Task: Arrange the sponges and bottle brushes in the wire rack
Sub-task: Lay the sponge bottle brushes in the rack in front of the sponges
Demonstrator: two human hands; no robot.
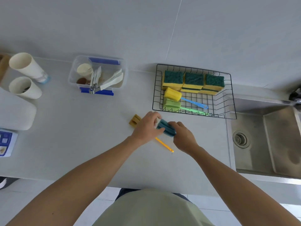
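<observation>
A black wire rack (231, 88) stands on the counter next to the sink. Along its back lie green-and-yellow sponges (193, 81) in stacked pairs. In front of them lie a brush with a yellow foam head (172, 94) and blue handle, and a brush with a green foam head (171, 104) and green handle. Just in front of the rack, my left hand (147, 126) and my right hand (183, 137) both grip the blue foam head of a third brush (166, 128). An ochre foam brush head (134, 120) with an orange handle (164, 145) lies on the counter, partly hidden under my left hand.
A steel sink (267, 141) with a drain opens at the right. A clear tub (97, 75) of utensils sits at the back centre. Two cream cups (24, 77) and a grey board (14, 110) occupy the left. A blue leaflet (6, 141) lies at the left edge.
</observation>
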